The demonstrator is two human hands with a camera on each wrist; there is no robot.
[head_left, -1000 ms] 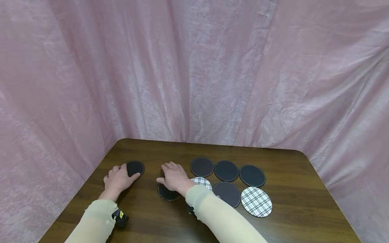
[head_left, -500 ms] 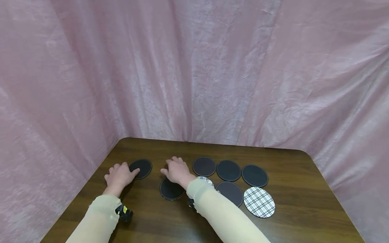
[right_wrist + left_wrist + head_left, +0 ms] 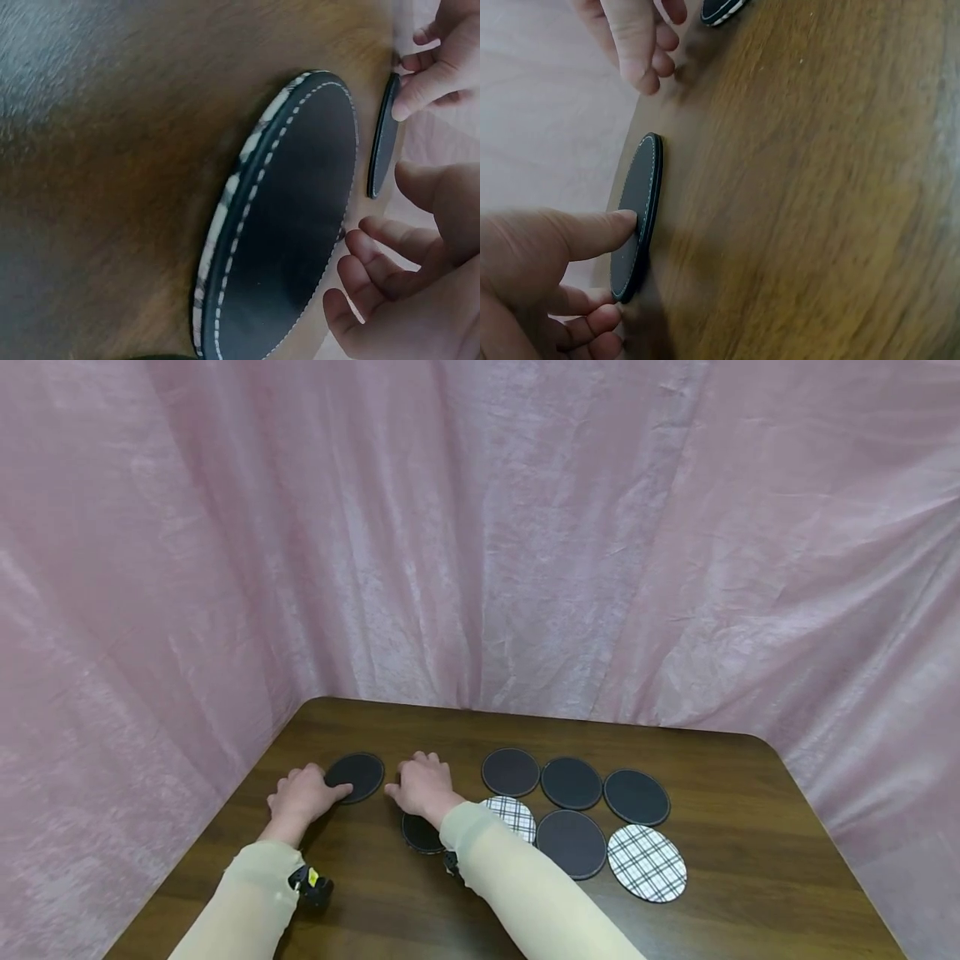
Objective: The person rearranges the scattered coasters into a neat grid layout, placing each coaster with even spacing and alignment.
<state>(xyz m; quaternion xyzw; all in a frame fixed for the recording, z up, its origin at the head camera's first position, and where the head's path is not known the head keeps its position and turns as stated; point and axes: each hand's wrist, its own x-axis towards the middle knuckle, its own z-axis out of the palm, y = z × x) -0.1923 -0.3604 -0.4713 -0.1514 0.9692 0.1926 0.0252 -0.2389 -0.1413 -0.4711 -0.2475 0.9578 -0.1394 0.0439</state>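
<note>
My left hand (image 3: pixel 299 802) pinches the left edge of a round black coaster (image 3: pixel 356 774) at the table's left. In the left wrist view, the thumb presses on the face of this coaster (image 3: pixel 640 180), while the other fingers curl at its lower edge. My right hand (image 3: pixel 424 789), fingers loosely bent and holding nothing, hovers just beyond a second black coaster (image 3: pixel 422 835), partly covering it. The right wrist view shows that coaster (image 3: pixel 289 217) lying flat, with pale stitching and a patterned side edge. The fingertips of the right hand (image 3: pixel 420 262) are close to its far rim.
Right of my right hand, several coasters lie in two rows on the wooden table (image 3: pixel 720 827). Dark ones (image 3: pixel 572 782) fill the back row. The front row has a dark one (image 3: pixel 572 844) between two plaid ones (image 3: pixel 647 862). Pink curtains (image 3: pixel 480 568) hang behind.
The left hand has shifted from covering part of its coaster to its left edge, and the coaster sits slightly farther right. My right hand has moved left past the second coaster.
</note>
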